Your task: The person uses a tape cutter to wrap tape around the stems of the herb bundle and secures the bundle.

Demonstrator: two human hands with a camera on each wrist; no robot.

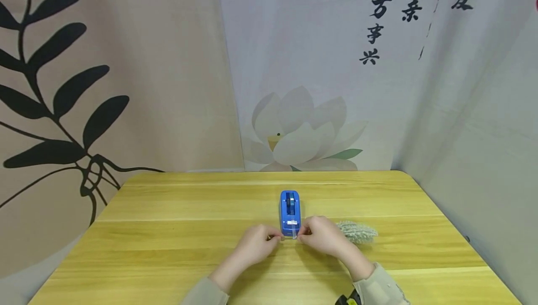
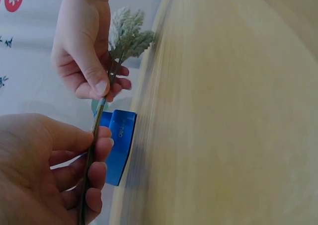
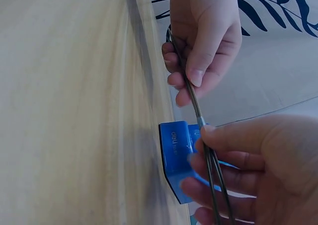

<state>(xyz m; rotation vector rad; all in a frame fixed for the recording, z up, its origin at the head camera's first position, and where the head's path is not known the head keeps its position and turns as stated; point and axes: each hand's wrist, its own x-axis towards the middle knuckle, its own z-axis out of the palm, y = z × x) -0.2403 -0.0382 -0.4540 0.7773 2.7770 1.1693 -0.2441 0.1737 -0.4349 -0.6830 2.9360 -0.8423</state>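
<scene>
Both hands hold a small bunch of artificial flowers with fluffy pale green heads (image 1: 357,232) and thin dark stems (image 3: 191,91). My left hand (image 1: 260,244) grips the stems toward their lower ends, thumb against curled fingers. Nearer the heads, my right hand (image 1: 321,235) pinches them between thumb and fingers. A pale band of tape (image 3: 200,121) lies around the stems by the right thumb, where two stems spread apart. Just beyond the hands stands a blue tape dispenser (image 1: 290,211), its front end close to the stems. The heads point right in the head view.
The wooden table (image 1: 189,235) runs back to a printed curtain (image 1: 176,85) with leaves, a lotus and writing. A black-and-yellow thing (image 1: 352,301) shows at the bottom edge beside the right sleeve (image 1: 380,286).
</scene>
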